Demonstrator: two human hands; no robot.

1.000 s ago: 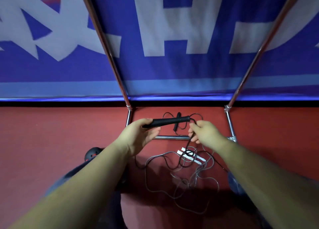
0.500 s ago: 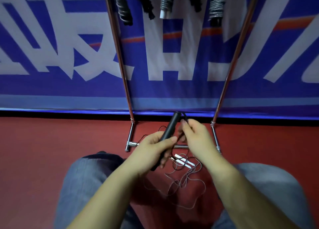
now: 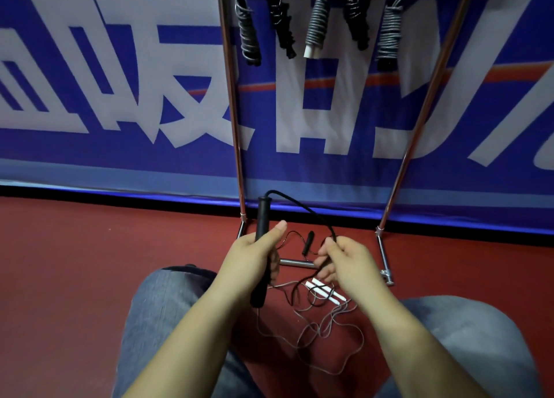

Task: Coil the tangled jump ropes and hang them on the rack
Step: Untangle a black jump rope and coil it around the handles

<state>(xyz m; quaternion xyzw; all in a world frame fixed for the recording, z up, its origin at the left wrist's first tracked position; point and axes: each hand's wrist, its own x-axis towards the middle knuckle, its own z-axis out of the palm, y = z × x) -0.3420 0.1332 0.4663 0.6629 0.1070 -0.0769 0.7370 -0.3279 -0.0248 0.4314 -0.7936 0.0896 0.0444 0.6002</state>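
My left hand (image 3: 250,261) grips a black jump-rope handle (image 3: 263,218), held nearly upright. Its black cord (image 3: 302,204) arcs from the handle's top over to my right hand (image 3: 344,259), which pinches it. A second black handle (image 3: 308,242) lies on the floor between my hands. Below them a tangle of grey rope (image 3: 326,331) with two white handles (image 3: 323,289) lies on the red floor. The metal rack (image 3: 232,104) stands against the wall, with several coiled ropes (image 3: 316,23) hanging at its top.
A blue banner with white lettering (image 3: 120,98) covers the wall behind the rack. The rack's base bar (image 3: 295,262) and right foot (image 3: 385,265) rest on the red floor (image 3: 90,262). My knees in blue jeans (image 3: 162,307) flank the rope tangle.
My left hand has turned the black handle from level to nearly upright. My right hand slid away along the cord, drawing it into an arc. The view tilted up, revealing the hung ropes.
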